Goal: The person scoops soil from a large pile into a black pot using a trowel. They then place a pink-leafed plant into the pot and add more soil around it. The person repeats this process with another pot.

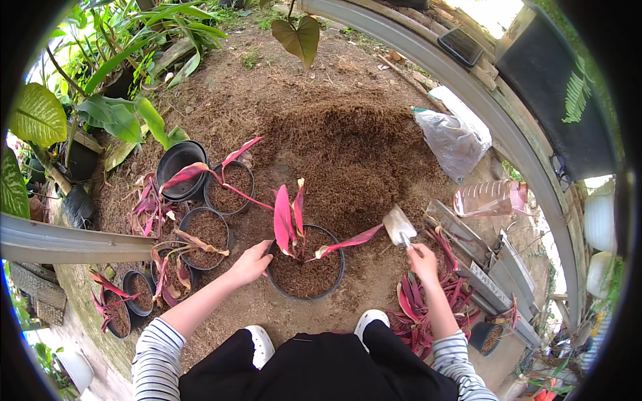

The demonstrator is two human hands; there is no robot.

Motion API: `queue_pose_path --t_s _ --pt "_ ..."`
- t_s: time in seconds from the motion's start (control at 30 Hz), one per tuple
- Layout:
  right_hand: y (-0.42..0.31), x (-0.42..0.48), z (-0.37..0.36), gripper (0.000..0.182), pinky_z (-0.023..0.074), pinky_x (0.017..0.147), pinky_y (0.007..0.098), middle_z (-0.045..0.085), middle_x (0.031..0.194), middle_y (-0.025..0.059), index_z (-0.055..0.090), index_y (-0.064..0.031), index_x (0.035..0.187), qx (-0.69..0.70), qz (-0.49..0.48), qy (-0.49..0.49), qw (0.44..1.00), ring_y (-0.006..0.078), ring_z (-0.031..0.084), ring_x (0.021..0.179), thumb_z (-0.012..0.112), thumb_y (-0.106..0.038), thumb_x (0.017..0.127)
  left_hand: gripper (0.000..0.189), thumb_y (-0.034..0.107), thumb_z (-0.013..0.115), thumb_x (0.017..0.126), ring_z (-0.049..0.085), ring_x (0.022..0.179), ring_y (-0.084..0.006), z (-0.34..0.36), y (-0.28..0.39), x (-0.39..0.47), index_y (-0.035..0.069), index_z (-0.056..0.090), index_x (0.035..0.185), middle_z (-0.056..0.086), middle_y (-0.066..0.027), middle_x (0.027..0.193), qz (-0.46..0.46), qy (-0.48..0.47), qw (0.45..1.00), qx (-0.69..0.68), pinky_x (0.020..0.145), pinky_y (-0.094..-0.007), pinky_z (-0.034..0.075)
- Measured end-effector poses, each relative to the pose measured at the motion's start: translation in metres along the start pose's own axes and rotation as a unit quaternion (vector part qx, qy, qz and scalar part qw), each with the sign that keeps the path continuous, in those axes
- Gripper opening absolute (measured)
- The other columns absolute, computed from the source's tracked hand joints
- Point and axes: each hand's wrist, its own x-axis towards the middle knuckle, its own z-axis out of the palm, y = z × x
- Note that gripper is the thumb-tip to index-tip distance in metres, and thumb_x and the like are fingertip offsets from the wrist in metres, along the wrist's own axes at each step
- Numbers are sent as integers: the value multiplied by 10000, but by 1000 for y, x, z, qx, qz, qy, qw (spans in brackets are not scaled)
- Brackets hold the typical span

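A black plastic pot (342, 260) full of brown soil stands on the ground before me. From its soil rises a plant with pink-red leaves (284, 215). My left hand (255, 260) grips the pot's left rim, thumb towards the inside. To the right of the pot, my right hand (422, 260) is closed around the handle of a metal hand trowel (399, 225). The trowel's blade points away from me, near the tip of a long pink leaf, at the edge of a heap of loose brown potting mix (346, 165).
Several soil-filled pots (204, 235) and an empty-looking black pot (173, 175) stand at left. Cut red-leaved plants (416, 306) lie at right beside metal strips (491, 280). A pink water bottle (484, 198) and a plastic bag (449, 135) lie farther right. A phone (460, 46) rests on the ledge.
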Motion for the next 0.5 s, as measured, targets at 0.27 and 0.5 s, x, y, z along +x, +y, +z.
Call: queue_pose_path --t_s 0.27,0.5 --pt "10 -4 22 197 321 387 200 513 620 5 572 -51 1016 168 56 -31 984 63 426 431 562 -201 889 393 23 414 826 630 711 -255 14 12 -9 -71 391 1207 561 -220 991 13 32 999 0 610 -335 530" --pt "14 -41 -19 167 325 408 192 496 625 -3 562 -37 1009 174 -23 -20 984 58 411 438 548 -156 893 412 119 472 857 628 694 -210 24 -20 -5 -56 378 1218 560 -183 960 3 34 997 -69 614 -311 532"
